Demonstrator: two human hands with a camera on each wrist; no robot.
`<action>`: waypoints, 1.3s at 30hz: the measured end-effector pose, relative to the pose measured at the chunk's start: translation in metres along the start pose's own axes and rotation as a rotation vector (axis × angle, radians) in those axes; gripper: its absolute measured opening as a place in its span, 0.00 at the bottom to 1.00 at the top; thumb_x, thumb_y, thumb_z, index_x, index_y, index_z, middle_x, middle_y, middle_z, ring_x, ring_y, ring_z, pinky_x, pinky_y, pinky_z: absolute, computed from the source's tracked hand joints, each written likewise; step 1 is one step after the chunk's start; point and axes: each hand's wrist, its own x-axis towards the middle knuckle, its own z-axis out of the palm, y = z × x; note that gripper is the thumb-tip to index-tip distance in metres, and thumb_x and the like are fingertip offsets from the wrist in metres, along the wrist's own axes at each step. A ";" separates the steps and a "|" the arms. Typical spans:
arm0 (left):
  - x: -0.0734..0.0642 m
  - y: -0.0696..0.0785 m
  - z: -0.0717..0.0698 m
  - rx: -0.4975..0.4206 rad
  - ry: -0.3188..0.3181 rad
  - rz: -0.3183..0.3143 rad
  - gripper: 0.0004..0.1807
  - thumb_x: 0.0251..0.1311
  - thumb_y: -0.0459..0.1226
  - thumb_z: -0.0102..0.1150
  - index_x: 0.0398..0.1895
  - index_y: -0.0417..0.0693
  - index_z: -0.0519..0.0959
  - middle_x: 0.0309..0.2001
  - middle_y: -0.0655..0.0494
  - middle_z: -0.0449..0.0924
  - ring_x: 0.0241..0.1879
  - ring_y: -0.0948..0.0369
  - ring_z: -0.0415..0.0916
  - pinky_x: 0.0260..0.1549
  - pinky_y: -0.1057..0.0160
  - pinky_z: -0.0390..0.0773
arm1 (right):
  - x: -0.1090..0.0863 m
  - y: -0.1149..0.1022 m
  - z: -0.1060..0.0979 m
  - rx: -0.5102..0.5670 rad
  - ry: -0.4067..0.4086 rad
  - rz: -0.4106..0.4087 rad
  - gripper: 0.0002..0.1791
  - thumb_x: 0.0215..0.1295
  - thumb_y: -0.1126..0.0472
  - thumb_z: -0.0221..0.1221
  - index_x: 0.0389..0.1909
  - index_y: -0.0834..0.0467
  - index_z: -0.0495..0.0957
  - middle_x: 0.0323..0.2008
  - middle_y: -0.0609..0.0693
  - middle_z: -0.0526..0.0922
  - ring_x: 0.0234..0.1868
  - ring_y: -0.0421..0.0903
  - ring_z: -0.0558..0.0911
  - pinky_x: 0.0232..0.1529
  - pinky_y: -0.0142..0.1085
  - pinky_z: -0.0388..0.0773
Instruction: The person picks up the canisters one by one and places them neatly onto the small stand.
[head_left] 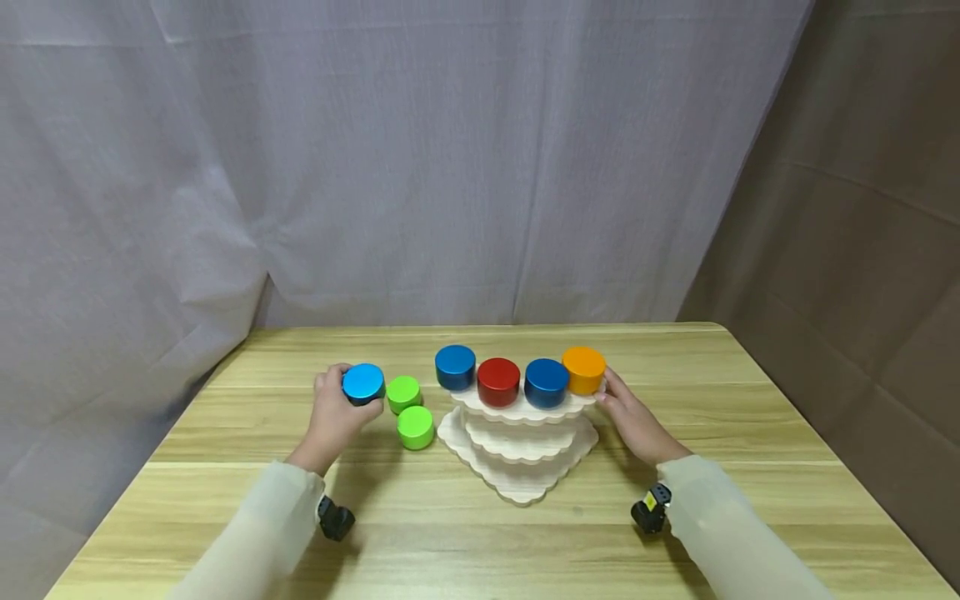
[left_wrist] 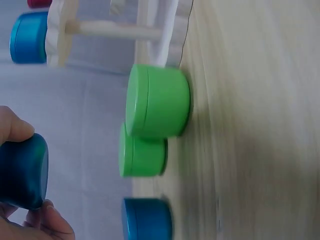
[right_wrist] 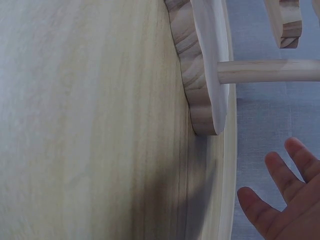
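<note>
left of the frame's centre, the left hand [head_left: 337,418] grips a blue tin [head_left: 363,383], raised off the table [head_left: 480,546]. rightward, past 2 green tins [head_left: 416,427], stands the tiered stand [head_left: 519,443]. the right hand [head_left: 637,427] is nearer it, beside the orange tin [head_left: 583,369]; whether gripping, i cannot tell.

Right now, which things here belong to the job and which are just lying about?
Likely part of the job:
blue lidded tin in the left hand
three-tier wooden stand
red tin, orange tin and two blue tins atop it
two green tins, another blue tin

Apparently just surroundings:
wooden table, grey curtain, black wrist cameras
</note>
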 end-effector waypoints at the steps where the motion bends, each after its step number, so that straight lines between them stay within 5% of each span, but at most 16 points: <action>1: -0.001 0.002 0.002 -0.003 -0.002 0.002 0.35 0.47 0.33 0.64 0.60 0.32 0.62 0.56 0.34 0.57 0.57 0.43 0.59 0.58 0.41 0.63 | 0.000 0.000 0.000 0.000 0.000 -0.001 0.34 0.77 0.48 0.36 0.77 0.54 0.37 0.74 0.67 0.47 0.72 0.69 0.50 0.65 0.67 0.45; 12: -0.018 0.015 0.021 0.003 -0.026 0.057 0.34 0.45 0.31 0.66 0.57 0.31 0.64 0.54 0.35 0.61 0.55 0.43 0.62 0.57 0.42 0.66 | 0.000 -0.001 0.000 -0.005 -0.008 0.018 0.35 0.77 0.47 0.36 0.77 0.53 0.36 0.74 0.66 0.45 0.72 0.68 0.48 0.65 0.67 0.44; 39: -0.061 0.030 0.071 -0.036 -0.206 0.194 0.32 0.39 0.30 0.70 0.52 0.34 0.69 0.49 0.40 0.66 0.50 0.47 0.68 0.51 0.44 0.70 | 0.000 -0.002 0.001 0.012 0.005 0.012 0.34 0.77 0.49 0.37 0.77 0.55 0.37 0.73 0.68 0.47 0.71 0.69 0.50 0.65 0.67 0.46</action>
